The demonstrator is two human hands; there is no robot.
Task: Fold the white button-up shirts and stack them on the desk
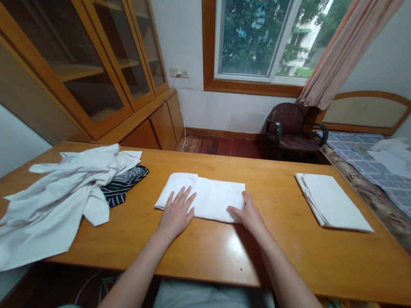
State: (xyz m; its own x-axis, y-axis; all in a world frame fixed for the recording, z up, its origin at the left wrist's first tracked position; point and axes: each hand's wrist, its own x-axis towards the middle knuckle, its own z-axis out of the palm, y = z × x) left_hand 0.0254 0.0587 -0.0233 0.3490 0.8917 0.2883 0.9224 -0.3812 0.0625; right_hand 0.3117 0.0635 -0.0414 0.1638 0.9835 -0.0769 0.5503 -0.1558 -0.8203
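A white cloth [215, 198], folded into a long flat strip, lies on the wooden table in front of me. Its left end carries an extra folded layer, and my left hand [178, 209] rests flat on that part with the fingers spread. My right hand [250, 214] grips the strip's right end, thumb on top and the other fingers around the edge, partly hidden. On the right side of the table lies a neat stack of folded white cloth [335, 203], apart from both hands.
A loose heap of white garments [67, 194] covers the table's left side, one sleeve-like end hanging over the front edge. Black striped fabric [124, 182] pokes out beneath it. Beyond the table [210, 256] stand a glass-door cabinet [122, 107], a chair [290, 126] and a bed [372, 155].
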